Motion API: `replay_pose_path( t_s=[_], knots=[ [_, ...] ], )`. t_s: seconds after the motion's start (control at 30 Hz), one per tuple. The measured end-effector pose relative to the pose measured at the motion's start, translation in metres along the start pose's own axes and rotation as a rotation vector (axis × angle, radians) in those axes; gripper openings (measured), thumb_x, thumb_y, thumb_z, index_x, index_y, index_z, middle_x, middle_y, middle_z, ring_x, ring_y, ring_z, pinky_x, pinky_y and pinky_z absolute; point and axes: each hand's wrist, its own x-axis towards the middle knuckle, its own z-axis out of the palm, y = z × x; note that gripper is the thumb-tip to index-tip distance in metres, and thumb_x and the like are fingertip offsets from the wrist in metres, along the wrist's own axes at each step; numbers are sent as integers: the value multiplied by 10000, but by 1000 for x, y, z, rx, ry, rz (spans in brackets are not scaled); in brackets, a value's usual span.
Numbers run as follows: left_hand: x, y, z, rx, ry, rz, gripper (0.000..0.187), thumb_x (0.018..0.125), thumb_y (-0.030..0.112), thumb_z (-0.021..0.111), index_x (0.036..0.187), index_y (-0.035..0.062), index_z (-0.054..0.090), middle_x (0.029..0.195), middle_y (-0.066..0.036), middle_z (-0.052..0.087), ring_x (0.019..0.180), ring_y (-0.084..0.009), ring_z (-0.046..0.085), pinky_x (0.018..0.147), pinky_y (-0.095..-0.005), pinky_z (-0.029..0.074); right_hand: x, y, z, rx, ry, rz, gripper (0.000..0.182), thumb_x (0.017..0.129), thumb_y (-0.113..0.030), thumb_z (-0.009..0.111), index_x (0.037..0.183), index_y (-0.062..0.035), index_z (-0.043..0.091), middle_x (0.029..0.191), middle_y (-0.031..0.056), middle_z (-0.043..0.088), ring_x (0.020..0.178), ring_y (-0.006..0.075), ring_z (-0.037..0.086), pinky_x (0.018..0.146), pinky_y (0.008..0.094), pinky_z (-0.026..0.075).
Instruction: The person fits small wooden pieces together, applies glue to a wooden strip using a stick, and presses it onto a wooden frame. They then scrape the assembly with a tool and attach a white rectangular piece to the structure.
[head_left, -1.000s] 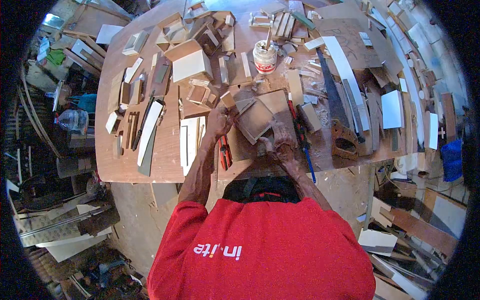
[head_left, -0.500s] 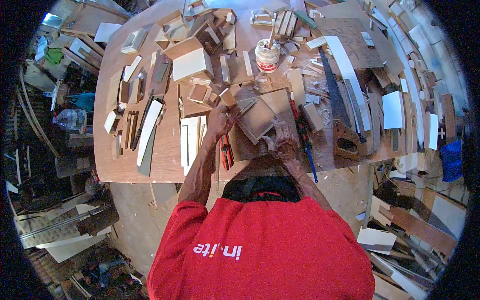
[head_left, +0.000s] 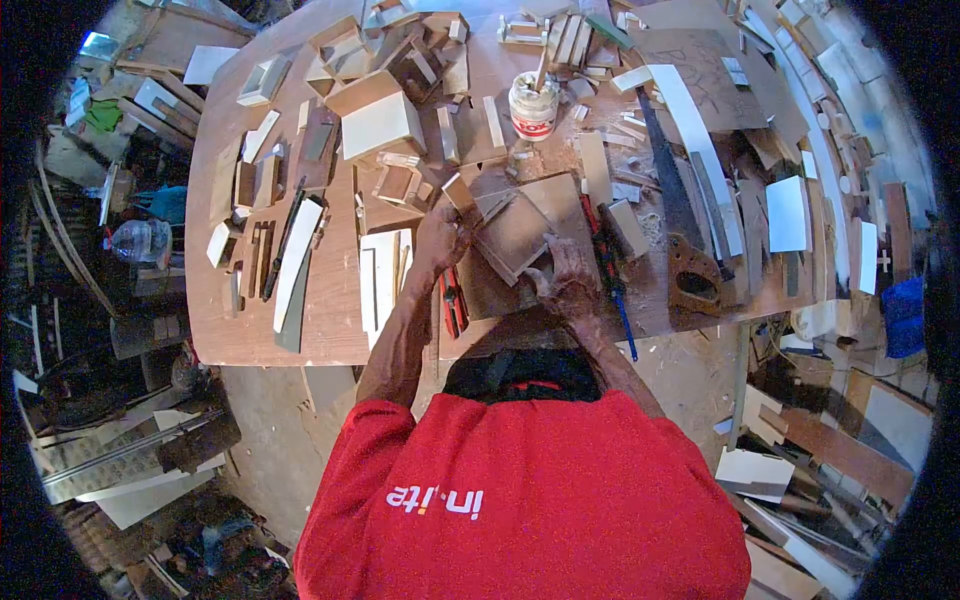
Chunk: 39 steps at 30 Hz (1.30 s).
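Note:
A shallow square wooden box (head_left: 520, 238) with a raised rim lies turned at an angle near the table's front edge. My left hand (head_left: 442, 238) is closed at its left side, around a small wood block (head_left: 459, 194) that sticks out above the fingers. At the box's near right side my right hand (head_left: 568, 272) grips the edge, thumb and fingers bent around it. A thin wood strip (head_left: 495, 207) lies along the box's upper left side. Red clamps stand close by: one clamp (head_left: 453, 303) below my left hand, another clamp (head_left: 603, 250) right of my right hand.
A glue jar (head_left: 533, 108) with a stick in it stands behind the box. A handsaw (head_left: 690, 270) lies to the right, beside a long white strip (head_left: 700, 160). Small wooden boxes (head_left: 380, 125) and offcuts crowd the back and left of the table (head_left: 270, 335).
Both hands stay at the box with almost no movement. The view has shifted very slightly.

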Motion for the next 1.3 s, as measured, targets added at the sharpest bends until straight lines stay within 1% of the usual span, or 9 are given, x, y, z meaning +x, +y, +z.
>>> replay_pose_path(
  t_s=[0.2,0.3,0.37,0.57,0.9,1.0,1.07,1.17,1.3],
  knots=[
    [1,-3,2,167,-16,-11,301,755,198,633,1036,91,651,918,-179,670,845,-397,632,706,-456,513,3,4,-3,-2,-12,23,628,816,-374,647,1303,-9,492,1272,229,523,1168,420,501,987,502,419],
    [0,-5,7,240,-41,-123,246,750,181,633,977,90,654,896,-189,666,825,-409,629,692,-466,513,0,2,-4,-3,-19,30,627,816,-376,646,1302,-9,493,1271,229,523,1167,420,502,986,502,420],
    [-3,-6,8,208,-1,-9,202,748,162,631,934,83,647,853,-199,661,799,-424,623,664,-474,512,-1,1,-5,-5,-24,35,627,817,-377,645,1301,-9,495,1271,230,524,1166,420,503,985,502,420],
    [-2,0,8,201,35,-7,172,733,145,624,889,81,659,792,-190,657,759,-414,630,625,-460,512,6,3,-5,-10,-41,44,626,818,-381,643,1299,-8,498,1270,230,525,1165,419,505,983,502,422],
    [-2,12,8,215,35,3,226,704,133,619,914,72,677,788,-184,664,730,-396,638,628,-449,516,22,-10,-2,-27,-69,51,624,819,-387,640,1294,-8,503,1268,232,527,1162,419,509,980,502,425],
    [-3,13,10,129,130,137,204,739,167,625,909,64,673,798,-182,669,736,-395,639,631,-450,517,23,-5,-6,-35,-81,53,623,820,-389,639,1293,-8,505,1268,232,528,1161,419,510,979,502,426],
    [-6,15,10,201,7,-104,208,800,203,639,978,107,687,950,-138,692,884,-345,652,772,-426,516,25,-9,-5,-40,-88,53,623,820,-391,639,1292,-8,506,1267,232,529,1161,418,511,979,502,426],
    [-8,20,11,232,-20,-219,207,807,218,637,969,98,682,954,-143,688,900,-355,641,774,-439,512,15,-10,-12,-49,-98,56,622,821,-393,638,1291,-7,507,1267,233,529,1160,418,512,978,502,427],
    [-11,20,14,231,81,-142,217,804,228,645,970,94,679,955,-158,684,887,-363,643,753,-446,515,30,-12,-7,-59,-115,61,621,821,-395,637,1290,-7,509,1266,233,530,1159,418,513,977,502,428]
  ],
)
